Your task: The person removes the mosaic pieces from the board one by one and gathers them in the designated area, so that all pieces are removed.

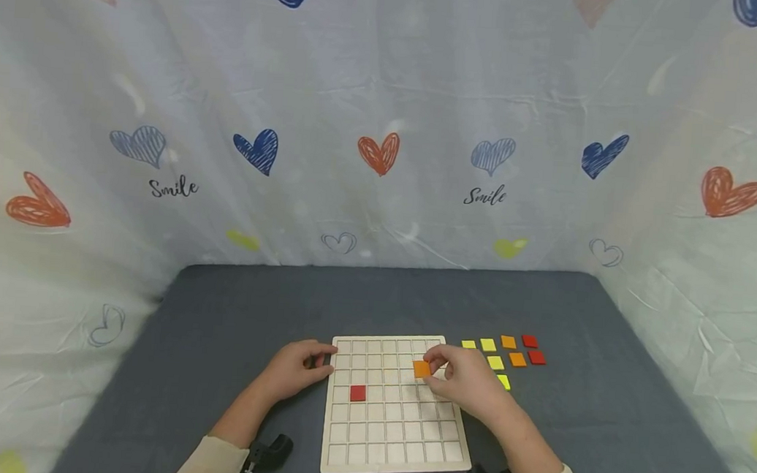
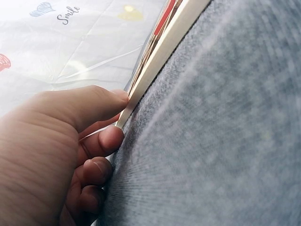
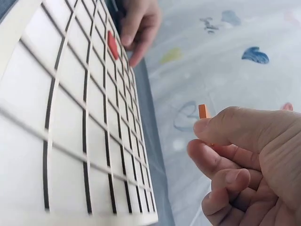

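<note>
My right hand pinches an orange square tile between thumb and fingertips. It holds the tile above the upper right part of a pale wooden grid board. In the right wrist view the orange tile shows edge-on, apart from the board. My left hand touches the board's left edge near its upper corner. Its thumb and forefinger rest against the rim, spaced apart, as the left wrist view shows. One red tile lies in a cell toward the board's left side.
Right of the board, several yellow tiles, two orange tiles and two red tiles lie on the grey cloth. The right hand partly covers this group. A curtain printed with hearts stands behind the table and along its sides.
</note>
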Tool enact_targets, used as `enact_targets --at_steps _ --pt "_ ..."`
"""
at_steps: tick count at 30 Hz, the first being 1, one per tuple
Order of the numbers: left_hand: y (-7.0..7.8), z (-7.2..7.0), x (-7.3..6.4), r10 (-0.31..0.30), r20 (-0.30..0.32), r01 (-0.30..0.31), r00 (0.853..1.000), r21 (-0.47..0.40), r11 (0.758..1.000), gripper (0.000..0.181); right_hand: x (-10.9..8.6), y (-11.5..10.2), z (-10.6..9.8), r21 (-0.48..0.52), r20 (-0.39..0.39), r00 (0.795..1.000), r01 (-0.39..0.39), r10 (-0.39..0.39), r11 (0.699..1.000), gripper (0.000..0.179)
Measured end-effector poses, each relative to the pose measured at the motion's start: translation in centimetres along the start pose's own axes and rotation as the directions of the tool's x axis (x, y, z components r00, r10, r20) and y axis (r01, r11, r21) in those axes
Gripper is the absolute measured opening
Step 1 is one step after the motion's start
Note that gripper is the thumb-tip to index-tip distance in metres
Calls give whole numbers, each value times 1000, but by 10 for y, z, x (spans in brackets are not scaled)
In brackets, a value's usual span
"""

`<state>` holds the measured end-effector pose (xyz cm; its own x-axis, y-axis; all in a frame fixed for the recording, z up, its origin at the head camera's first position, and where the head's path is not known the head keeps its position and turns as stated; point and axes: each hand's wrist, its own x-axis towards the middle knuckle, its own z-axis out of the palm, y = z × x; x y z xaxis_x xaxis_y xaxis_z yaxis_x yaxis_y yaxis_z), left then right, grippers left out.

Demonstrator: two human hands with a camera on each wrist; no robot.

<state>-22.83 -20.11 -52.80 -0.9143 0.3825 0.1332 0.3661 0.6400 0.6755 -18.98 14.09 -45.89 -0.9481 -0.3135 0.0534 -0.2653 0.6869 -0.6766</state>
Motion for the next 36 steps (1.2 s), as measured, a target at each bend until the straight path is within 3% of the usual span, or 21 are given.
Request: enact_targets --at_steps 10,24,36 --pt "1 1 0 4 -16 -4 1000 14 1000 32 -18 28 -30 -26 -53 996 -75 74 997 27" --pt "-1 1 1 -7 -10 7 1000 -16 1000 31 -47 71 -68 -158 -158 980 -143 118 977 30" --pt "1 0 0 -6 -8 6 1000 -27 1000 32 -53 106 -80 -305 -129 985 -147 112 941 22"
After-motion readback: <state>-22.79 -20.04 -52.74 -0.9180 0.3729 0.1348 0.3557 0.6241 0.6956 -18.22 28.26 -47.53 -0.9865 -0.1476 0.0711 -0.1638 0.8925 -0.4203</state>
